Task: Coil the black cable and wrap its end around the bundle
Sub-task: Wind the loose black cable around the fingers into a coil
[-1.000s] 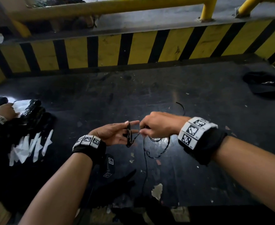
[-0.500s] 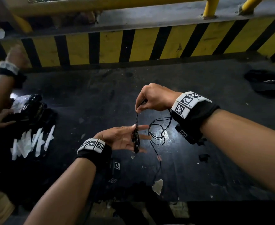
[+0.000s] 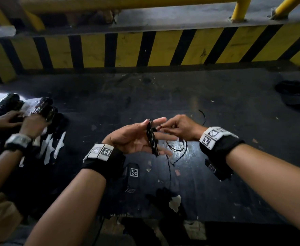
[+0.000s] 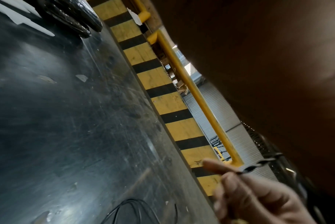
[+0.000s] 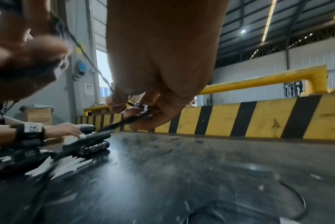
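In the head view my left hand (image 3: 163,137) lies palm up over the black table (image 3: 234,112) with its fingers straight. The black cable's coil (image 3: 151,141) is wound around those fingers. My right hand (image 3: 165,126) is just right of the left fingertips and pinches the cable close to the coil. Slack loops of cable (image 3: 177,149) hang below the hands onto the table. A loose cable end (image 3: 203,116) curls behind the right hand. In the right wrist view the fingertips (image 5: 124,109) pinch the cable, and a thin strand (image 5: 90,60) runs up to the blurred left hand (image 5: 28,53).
Another person's hands (image 3: 21,125) work at the left on black wrapped bundles (image 3: 44,107), with white strips (image 3: 53,146) beside them. A black cloth item (image 3: 294,95) lies far right. A yellow-and-black striped barrier (image 3: 163,48) borders the back. A tagged black device (image 3: 133,174) hangs under my left wrist.
My right hand, raised above the left half a second ago with the cable pulled up, has come down beside the left fingertips. The other person's raised hand is back on the bundles.
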Motion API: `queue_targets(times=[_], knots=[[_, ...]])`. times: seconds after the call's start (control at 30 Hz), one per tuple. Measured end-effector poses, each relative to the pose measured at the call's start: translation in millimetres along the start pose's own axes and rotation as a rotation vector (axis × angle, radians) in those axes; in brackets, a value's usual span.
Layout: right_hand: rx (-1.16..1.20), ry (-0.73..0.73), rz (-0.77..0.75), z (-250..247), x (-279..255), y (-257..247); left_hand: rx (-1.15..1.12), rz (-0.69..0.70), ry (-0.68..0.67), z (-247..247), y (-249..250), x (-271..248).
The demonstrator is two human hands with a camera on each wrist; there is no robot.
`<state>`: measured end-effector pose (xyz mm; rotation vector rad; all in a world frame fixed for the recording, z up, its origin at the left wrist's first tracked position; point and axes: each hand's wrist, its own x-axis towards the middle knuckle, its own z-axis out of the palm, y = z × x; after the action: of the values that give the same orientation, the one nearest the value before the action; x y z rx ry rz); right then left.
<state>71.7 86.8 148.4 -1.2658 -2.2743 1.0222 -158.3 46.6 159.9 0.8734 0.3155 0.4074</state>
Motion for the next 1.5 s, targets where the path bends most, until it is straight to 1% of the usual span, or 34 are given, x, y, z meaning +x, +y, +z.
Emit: queue_targets(times=[0.17,0.2,0.3,0.43,0.63,0.73,0.9,1.0,1.1,1.23,1.3,1.4,1.5], knots=[[0.093,-0.079,0.047,47.4,-16.3,12.1,0.015,0.139,-0.031,1.0,15.9,9.3],[0.076,-0.087,0.047,54.6,-18.7,15.1,0.025,0.159,-0.031,-1.9,19.1,10.7],[0.035,-0.101,-0.004,66.7,-27.9,14.1,0.052,0.165,0.039,-17.1,23.2,11.1],[-0.070,-0.164,-0.045,65.6,-32.9,2.3,0.054,0.126,0.191,-37.0,15.8,11.3],[-0.247,-0.193,0.019,53.7,-32.0,-8.2,0.093,0.057,0.359,-53.7,7.8,16.4],[-0.400,-0.185,0.020,43.1,-31.3,-15.2,0.098,-0.039,0.426,-54.5,4.0,16.0],[-0.524,-0.225,-0.002,6.4,-27.5,-43.3,0.156,-0.182,0.511,-60.0,-9.6,9.2],[-0.634,-0.192,-0.041,-19.0,-18.2,-60.5,0.191,-0.257,0.501,-54.0,-20.4,9.3],[-0.678,-0.119,-0.070,-41.8,-1.8,-73.4,0.181,-0.318,0.443,-46.6,-27.9,12.4],[-0.585,-0.047,-0.019,-59.4,16.6,-75.8,0.093,-0.283,0.399,-36.6,-29.5,14.9],[-0.527,-0.023,0.002,-62.2,23.0,-72.4,0.092,-0.267,0.378,-34.5,-30.1,13.8],[-0.476,0.017,0.012,-59.8,30.8,-66.0,0.092,-0.234,0.362,-34.2,-29.7,9.6],[-0.428,0.057,0.003,-52.5,37.1,-59.4,0.036,-0.210,0.366,-35.0,-30.3,4.3]])
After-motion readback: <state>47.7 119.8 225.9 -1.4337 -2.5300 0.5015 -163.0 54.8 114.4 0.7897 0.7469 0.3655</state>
